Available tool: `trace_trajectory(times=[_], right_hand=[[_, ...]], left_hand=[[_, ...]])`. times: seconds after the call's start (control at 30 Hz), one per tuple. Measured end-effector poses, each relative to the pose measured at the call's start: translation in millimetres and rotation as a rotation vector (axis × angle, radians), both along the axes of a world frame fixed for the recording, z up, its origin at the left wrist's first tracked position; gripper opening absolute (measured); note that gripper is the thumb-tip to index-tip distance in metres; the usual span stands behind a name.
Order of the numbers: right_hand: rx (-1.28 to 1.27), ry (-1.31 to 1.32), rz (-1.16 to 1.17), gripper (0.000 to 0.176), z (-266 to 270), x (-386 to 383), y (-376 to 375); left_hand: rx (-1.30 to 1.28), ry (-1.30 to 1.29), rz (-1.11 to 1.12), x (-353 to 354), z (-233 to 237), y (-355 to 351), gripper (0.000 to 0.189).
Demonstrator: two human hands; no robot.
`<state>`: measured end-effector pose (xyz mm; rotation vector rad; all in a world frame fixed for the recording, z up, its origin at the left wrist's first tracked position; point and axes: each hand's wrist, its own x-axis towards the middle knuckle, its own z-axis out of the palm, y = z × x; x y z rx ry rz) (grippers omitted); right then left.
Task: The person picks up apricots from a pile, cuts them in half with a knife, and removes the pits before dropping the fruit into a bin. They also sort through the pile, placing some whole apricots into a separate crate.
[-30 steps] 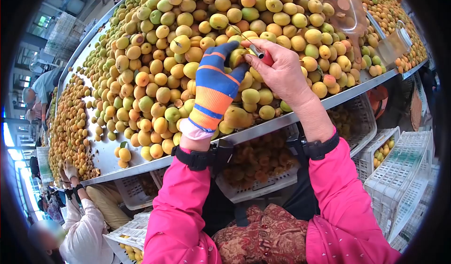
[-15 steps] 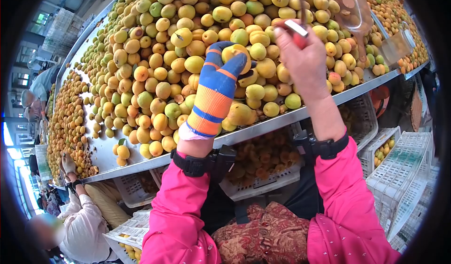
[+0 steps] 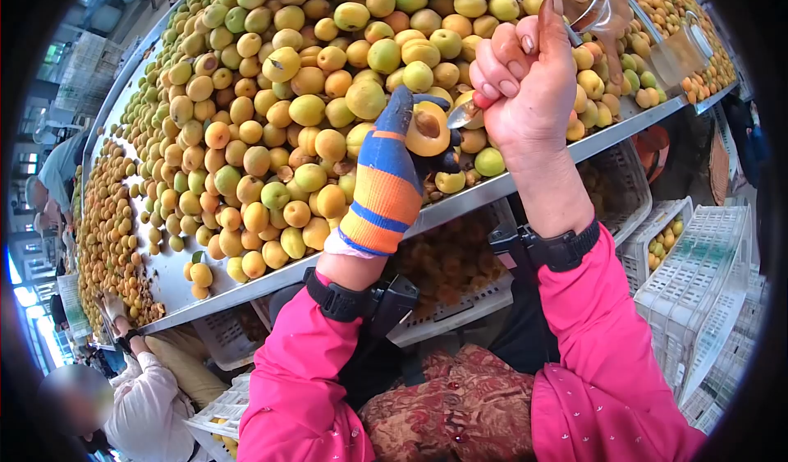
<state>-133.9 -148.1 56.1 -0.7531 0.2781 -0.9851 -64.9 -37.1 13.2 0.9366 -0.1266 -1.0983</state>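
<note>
My left hand (image 3: 384, 162), in a blue and orange striped glove, holds a cut apricot (image 3: 428, 129) between thumb and fingers. The cut face is turned up, and a brown pit shows in its middle. My bare right hand (image 3: 532, 84) is closed around a small red-handled tool, its thumb pointing up. The metal spoon-like tip (image 3: 465, 115) sticks out toward the cut apricot, close beside it. Most of the handle is hidden in my fist. Heaped whole apricots (image 3: 308, 109), yellow to green, lie beyond both hands.
The metal table's edge (image 3: 460, 202) runs in front of me. Crates of fruit (image 3: 451, 318) stand beneath it, and white crates (image 3: 694, 289) are stacked at right. A clear jug (image 3: 683, 61) lies at the table's right. Another person (image 3: 152, 409) works at the left.
The apricot in my left hand now shows an open cut face with its pit. My right hand has turned, bringing the tool's metal tip down beside the fruit. The view has shifted slightly.
</note>
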Motion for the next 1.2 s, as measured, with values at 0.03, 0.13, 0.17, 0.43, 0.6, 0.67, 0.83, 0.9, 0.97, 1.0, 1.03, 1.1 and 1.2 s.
trace_trajectory(times=[0.03, 0.13, 0.17, 0.43, 0.6, 0.67, 0.83, 0.9, 0.97, 1.0, 1.03, 1.1, 1.2], right_hand=[[-0.038, -0.028, -0.011, 0.041, 0, -1, 0], [-0.066, 0.035, -0.066, 0.045, 1, 1, 5], [-0.078, 0.051, -0.082, 0.046, 2, 1, 7], [0.023, 0.061, 0.005, 0.046, -4, 7, 15], [0.353, 0.005, 0.153, 0.044, -22, 10, 7], [0.243, 0.001, 0.205, 0.044, -22, 9, 7], [-0.020, 0.070, 0.239, 0.044, -11, 7, 15], [0.036, 0.064, 0.201, 0.043, -12, 11, 17], [0.093, 0.058, 0.162, 0.043, -16, 15, 14], [0.307, 0.084, 0.040, 0.042, -20, 18, 7], [0.519, 0.112, -0.082, 0.042, -24, 21, 2], [0.536, 0.049, -0.120, 0.040, -31, 23, -4], [0.409, 0.021, -0.056, 0.036, -27, 19, -9]], left_hand=[[0.011, 0.009, -0.018, -4, 0, -1, 0.039], [0.042, 0.013, -0.034, -9, -3, -2, 0.036], [0.060, 0.006, -0.027, -9, -6, -2, 0.034], [0.149, -1.180, 0.127, -5, -31, 3, 0.015], [0.229, -1.550, 0.114, -8, -13, 4, 0.011], [0.235, -1.427, 0.058, -7, -10, 5, 0.009], [0.318, -0.600, -0.095, -6, 0, 1, 0.016], [0.278, 0.211, -0.088, -8, 7, 1, 0.024], [0.208, 0.364, -0.127, -8, 5, 1, 0.038], [0.198, 0.285, -0.146, -9, 9, 0, 0.044], [0.200, 0.285, -0.146, -11, 9, 1, 0.044], [0.214, 0.259, -0.181, -16, 8, 0, 0.051], [0.152, 0.356, -0.195, -4, 2, 3, 0.061]])
